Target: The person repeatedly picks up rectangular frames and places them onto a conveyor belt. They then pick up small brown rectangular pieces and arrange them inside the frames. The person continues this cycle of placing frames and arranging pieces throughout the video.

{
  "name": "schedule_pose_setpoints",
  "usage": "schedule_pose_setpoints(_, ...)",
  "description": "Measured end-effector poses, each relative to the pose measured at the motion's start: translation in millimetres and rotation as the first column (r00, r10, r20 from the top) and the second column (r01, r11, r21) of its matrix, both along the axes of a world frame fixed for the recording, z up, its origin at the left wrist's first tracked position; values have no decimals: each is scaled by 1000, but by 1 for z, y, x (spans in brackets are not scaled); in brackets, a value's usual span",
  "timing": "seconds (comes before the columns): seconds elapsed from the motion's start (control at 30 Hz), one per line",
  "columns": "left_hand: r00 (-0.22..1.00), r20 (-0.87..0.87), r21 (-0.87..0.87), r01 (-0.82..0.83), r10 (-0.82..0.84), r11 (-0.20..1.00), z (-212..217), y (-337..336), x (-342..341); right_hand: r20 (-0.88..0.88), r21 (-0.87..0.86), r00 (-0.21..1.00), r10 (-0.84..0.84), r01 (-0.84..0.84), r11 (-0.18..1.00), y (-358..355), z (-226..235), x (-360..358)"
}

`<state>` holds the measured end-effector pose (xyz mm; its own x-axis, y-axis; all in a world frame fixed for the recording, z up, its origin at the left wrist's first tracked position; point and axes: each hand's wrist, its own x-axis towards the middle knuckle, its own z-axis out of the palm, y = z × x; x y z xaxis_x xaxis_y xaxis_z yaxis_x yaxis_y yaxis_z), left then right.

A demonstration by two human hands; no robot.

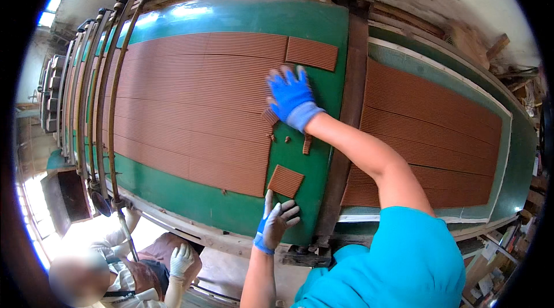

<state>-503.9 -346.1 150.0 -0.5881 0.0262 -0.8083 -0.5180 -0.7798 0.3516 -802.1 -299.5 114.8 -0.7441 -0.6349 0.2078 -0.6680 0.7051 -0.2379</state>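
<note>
Brown ribbed sheets lie side by side across a green conveyor belt. My right hand, in a blue glove, is open with fingers spread over the sheets' right edge; its palm side is hidden. Just below it are a small ribbed scrap, a few crumbs and a narrow strip. My left hand, in a grey and blue glove, is open at the belt's near side. Its fingertips are close to a loose square ribbed piece; I cannot tell whether they touch. A rectangular ribbed piece lies beyond my right hand.
A dark crossbar separates the belt from a right-hand section holding more brown ribbed sheets on a white-edged mesh. Metal rods span the belt at the left. A co-worker with a white-gloved hand is at the lower left.
</note>
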Motion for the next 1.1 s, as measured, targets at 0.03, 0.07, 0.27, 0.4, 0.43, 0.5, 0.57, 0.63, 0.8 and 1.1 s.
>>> schedule_pose_setpoints(0.03, 1000, -28, 24, 0, 1, 1000, 0, 4, -4, -64, -3, 998, 5, -5, 1000, 19, -6, 1)
schedule_pose_setpoints(0.07, 999, -52, 55, 3, 0, 998, -1, 8, -8, -73, 61, 997, -8, 13, 998, 41, -11, 9)
schedule_pose_setpoints(0.27, 990, -137, 121, 0, 16, 993, -6, 41, -53, -255, -154, 967, -24, -16, 988, 80, -10, -44)
schedule_pose_setpoints(0.4, 984, -176, 96, 38, -21, 995, -9, 55, -80, -60, -212, 972, -227, 210, 954, 80, -5, -124)
schedule_pose_setpoints(0.43, 974, -222, 102, 59, -35, 993, -10, 58, -86, 146, -209, 952, -269, 296, 932, 83, -7, -127)
schedule_pose_setpoints(0.5, 984, -175, 129, 53, -30, 990, -11, 65, -99, 139, -110, 985, -99, 115, 987, 93, -18, -90)
schedule_pose_setpoints(0.57, 995, -94, 172, -3, 19, 985, -13, 75, -109, 0, -122, 999, 52, -52, 991, 109, -28, -2)
schedule_pose_setpoints(0.63, 969, -182, 399, -81, 165, 914, -15, 87, -111, 194, -64, 953, 232, -224, 972, 122, -23, 99)
schedule_pose_setpoints(0.8, 980, -95, 274, -143, 175, 951, 6, 88, -16, 542, -550, 711, 447, -101, 829, 158, 40, 203)
schedule_pose_setpoints(1.1, 885, -128, -99, -461, 448, 882, 68, 0, 208, -164, -201, 986, 24, -57, 978, 99, -18, 82)
